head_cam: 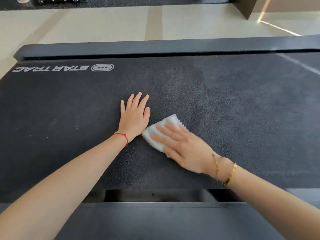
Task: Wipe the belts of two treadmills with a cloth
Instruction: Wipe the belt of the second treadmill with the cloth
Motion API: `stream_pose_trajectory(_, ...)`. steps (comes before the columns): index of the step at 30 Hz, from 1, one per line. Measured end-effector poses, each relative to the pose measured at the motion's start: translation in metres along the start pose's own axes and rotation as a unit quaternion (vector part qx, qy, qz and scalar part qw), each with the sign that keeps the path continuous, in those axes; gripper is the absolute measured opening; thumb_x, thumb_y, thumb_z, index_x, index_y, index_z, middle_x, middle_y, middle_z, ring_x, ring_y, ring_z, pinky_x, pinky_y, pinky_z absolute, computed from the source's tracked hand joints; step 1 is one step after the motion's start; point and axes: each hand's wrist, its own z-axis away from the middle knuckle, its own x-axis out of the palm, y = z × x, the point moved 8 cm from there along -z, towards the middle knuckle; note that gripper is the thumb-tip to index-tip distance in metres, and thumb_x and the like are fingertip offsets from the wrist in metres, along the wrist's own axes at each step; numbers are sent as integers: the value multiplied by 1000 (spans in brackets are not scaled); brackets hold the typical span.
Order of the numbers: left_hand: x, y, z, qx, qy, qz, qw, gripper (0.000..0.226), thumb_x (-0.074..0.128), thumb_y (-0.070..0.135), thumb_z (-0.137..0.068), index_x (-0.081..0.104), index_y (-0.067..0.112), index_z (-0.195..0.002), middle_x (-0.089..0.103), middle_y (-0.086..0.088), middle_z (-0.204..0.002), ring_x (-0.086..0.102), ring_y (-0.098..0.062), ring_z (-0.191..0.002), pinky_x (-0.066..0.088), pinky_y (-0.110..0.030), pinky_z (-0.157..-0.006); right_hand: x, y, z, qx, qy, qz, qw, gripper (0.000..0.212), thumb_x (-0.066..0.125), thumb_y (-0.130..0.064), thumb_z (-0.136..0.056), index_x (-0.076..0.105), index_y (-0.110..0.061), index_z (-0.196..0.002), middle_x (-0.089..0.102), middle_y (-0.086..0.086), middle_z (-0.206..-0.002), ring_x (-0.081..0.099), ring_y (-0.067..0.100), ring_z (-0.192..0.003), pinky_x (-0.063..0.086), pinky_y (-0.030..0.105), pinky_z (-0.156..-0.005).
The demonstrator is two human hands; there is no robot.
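A black treadmill belt (225, 104) with a white STAR TRAC logo at its far left fills the view. A folded white cloth (166, 123) lies on the belt near the middle. My right hand (181, 146) presses flat on the cloth with fingers spread, covering its near half. My left hand (135, 116) lies palm down on the bare belt just left of the cloth, fingers apart and holding nothing. A lighter, dusty patch shows on the belt beyond the cloth.
A grey side rail (155, 47) runs along the belt's far edge, and another rail (155, 219) lies close to me. Beyond is pale tiled floor (103, 23). Another dark machine base (121, 1) sits at the top edge.
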Motion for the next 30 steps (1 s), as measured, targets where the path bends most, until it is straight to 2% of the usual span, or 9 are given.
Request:
stream_pose_trajectory(5, -1, 0, 10, -3, 2, 1, 1000, 51, 31, 31, -105, 26, 26, -155, 20, 0, -163, 9, -20, -151, 3, -52, -122, -12, 19, -10, 99, 15, 19, 995, 51, 20, -39, -106, 10, -32, -156, 8, -5, -164, 0, 20, -151, -5, 38, -121)
stream_pose_trajectory(7, -2, -1, 12, -4, 8, 2, 1000, 50, 32, 31, -105, 27, 25, -154, 22, 0, -162, 11, -21, -151, 4, -53, -121, -1, -17, 6, 38, 1, 40, 998, 51, 16, -41, -106, 6, -33, -156, 4, -5, -164, -4, 20, -151, -2, 43, -122)
stream_pose_trajectory(9, -2, -1, 12, -3, 13, -1, 1000, 50, 32, 31, -105, 29, 25, -154, 23, -1, -162, 12, -21, -151, 4, -53, -121, 10, -58, 29, -34, -28, -16, 999, 50, 19, -40, -106, 13, -32, -156, 5, -5, -164, -5, 19, -152, 1, 46, -122)
stream_pose_trajectory(13, -2, -1, 11, -2, 16, -2, 1000, 50, 32, 31, -104, 29, 25, -154, 25, -2, -161, 13, -22, -151, 5, -53, -121, 15, -78, 45, -87, -34, -75, 993, 47, 26, -38, -106, 26, -36, -153, 11, -9, -163, -3, 13, -152, 0, 39, -124)
stream_pose_trajectory(17, -1, -1, 12, 0, 13, 0, 1000, 50, 33, 31, -104, 29, 25, -154, 24, -2, -161, 13, -22, -151, 5, -54, -121, -2, -22, 25, -7, 11, -49, 999, 48, 33, -33, -105, 28, -26, -153, 17, -1, -162, 5, 18, -152, -2, 32, -123)
stream_pose_trajectory(21, 1, -2, 13, -3, 13, -1, 1000, 50, 31, 32, -104, 27, 25, -154, 22, -2, -162, 12, -22, -151, 4, -54, -121, -15, 32, 11, 137, 43, -21, 989, 49, 33, -35, -105, 27, -28, -153, 17, 0, -162, 13, 23, -150, 2, 38, -122)
stream_pose_trajectory(25, 1, 0, 13, -1, 20, -6, 1000, 50, 32, 32, -104, 29, 25, -154, 25, -2, -161, 14, -22, -150, 6, -55, -121, -2, -4, 25, 110, 33, -49, 992, 51, 32, -43, -103, 30, -32, -152, 25, 0, -160, 19, 24, -148, 6, 39, -122)
stream_pose_trajectory(28, 0, -1, 12, -1, 26, -9, 1000, 50, 34, 31, -104, 30, 24, -153, 26, -3, -161, 15, -23, -150, 8, -56, -121, -11, 0, 24, 108, 25, 14, 994, 56, 26, -55, -98, 32, -36, -151, 34, -1, -155, 33, 24, -140, 13, 33, -118)
stream_pose_trajectory(30, 0, -1, 12, 0, 27, -8, 1000, 50, 34, 31, -103, 30, 24, -153, 25, -3, -161, 16, -23, -150, 8, -56, -121, -15, 6, 13, 106, 21, 50, 993, 58, 28, -58, -97, 29, -38, -151, 31, 0, -156, 30, 26, -142, 15, 37, -120)
